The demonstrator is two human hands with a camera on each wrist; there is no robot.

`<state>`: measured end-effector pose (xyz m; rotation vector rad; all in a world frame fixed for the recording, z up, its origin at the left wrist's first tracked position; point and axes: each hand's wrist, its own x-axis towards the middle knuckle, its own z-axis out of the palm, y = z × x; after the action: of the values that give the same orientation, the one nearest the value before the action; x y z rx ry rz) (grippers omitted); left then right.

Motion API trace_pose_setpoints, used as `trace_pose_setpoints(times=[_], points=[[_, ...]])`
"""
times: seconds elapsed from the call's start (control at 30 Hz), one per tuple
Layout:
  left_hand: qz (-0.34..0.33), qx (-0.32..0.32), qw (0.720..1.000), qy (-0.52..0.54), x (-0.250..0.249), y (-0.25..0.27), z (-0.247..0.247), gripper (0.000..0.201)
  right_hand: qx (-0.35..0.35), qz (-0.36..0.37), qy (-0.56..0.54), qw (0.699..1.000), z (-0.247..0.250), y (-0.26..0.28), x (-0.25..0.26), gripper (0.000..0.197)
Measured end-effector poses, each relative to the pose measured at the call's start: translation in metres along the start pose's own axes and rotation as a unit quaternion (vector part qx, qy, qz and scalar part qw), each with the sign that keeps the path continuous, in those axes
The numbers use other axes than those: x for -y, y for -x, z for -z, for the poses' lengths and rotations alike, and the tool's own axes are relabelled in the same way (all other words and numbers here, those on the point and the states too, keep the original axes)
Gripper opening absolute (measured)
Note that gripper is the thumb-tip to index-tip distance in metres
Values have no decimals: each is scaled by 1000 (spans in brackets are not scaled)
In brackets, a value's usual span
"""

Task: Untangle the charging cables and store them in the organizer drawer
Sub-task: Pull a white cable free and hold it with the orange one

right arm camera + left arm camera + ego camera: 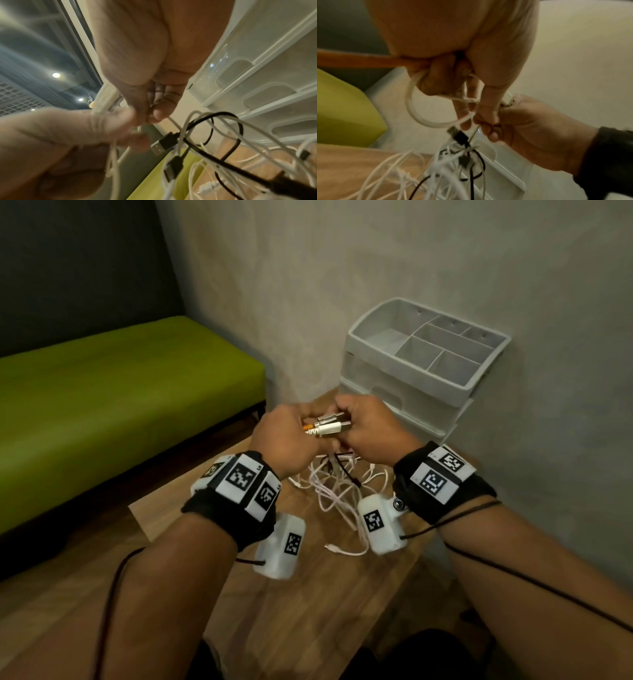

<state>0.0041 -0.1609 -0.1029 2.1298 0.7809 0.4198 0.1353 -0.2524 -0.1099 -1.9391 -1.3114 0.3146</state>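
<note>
Both hands meet above a wooden table (pixel 308 587), holding a bunch of USB plugs (pixel 329 424) side by side. My left hand (pixel 287 440) grips the plugs and their white and orange cables in its fist. My right hand (pixel 363 426) pinches the plug ends from the other side. Below the hands a tangle of white and black cables (pixel 339 491) hangs down to the table. In the right wrist view loose black USB plugs (pixel 163 144) dangle among white cables (pixel 223 148). The white organizer (pixel 411 371) with its drawers shut stands behind the hands.
The organizer's top tray (pixel 363 337) has several compartments with nothing in them. A green bench (pixel 120 392) stands to the left. A grey wall (pixel 411 251) rises right behind the organizer. Black wires (pixel 513 573) run along both forearms.
</note>
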Motion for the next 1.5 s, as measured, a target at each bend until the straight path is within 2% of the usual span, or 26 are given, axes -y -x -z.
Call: trace_pose_setpoints(times=[0.1,0.17,0.33,0.4,0.47,0.53,0.6,0.63,0.7,0.8,0.9,0.97,1.1,1.17,1.33,1.4,1.5], points=[[-14,-22,1000,-9,7,-4,-1,19,17,-15,-41,999,-2,0,0,14],[-9,-42,999,30,5,-6,4,7,44,-51,-59,996,-8,2,-4,15],[-26,-107,981,162,-22,2,26,14,69,-108,-31,991,-20,5,-27,8],[-25,-127,976,177,-29,5,39,16,66,-125,-27,990,-22,6,-32,7],[-1,-119,987,105,-27,7,50,11,57,-142,-21,988,-22,7,-33,10],[41,-69,994,-72,-21,9,59,10,30,-132,-5,991,-18,7,-30,12],[65,-51,970,-228,-11,8,64,19,2,-113,-2,994,-14,8,-26,10],[66,-53,963,-257,-7,8,64,23,-1,-103,-8,995,-11,8,-24,7],[49,-54,967,-246,-5,4,58,23,16,-78,-10,997,-9,8,-19,3],[-7,-39,992,-120,-5,0,34,22,48,-47,15,998,-12,8,-9,6],[-46,-12,993,-111,-2,-2,12,17,26,-29,52,998,-12,7,0,13],[-34,3,993,-114,3,-4,7,15,21,-32,30,999,-11,7,1,16],[-39,-14,989,-142,-1,-4,13,9,67,-71,-28,995,-16,9,-5,14],[-31,-37,992,-118,-10,-1,24,10,79,-86,-33,993,-21,10,-12,12],[-8,-69,997,-42,-37,11,57,16,50,-106,0,993,-24,9,-30,7],[-1,-93,992,-87,-39,15,70,16,53,-118,-3,992,-24,11,-31,9],[-13,-90,967,-240,-31,13,78,12,41,-133,-24,990,-21,15,-28,5]])
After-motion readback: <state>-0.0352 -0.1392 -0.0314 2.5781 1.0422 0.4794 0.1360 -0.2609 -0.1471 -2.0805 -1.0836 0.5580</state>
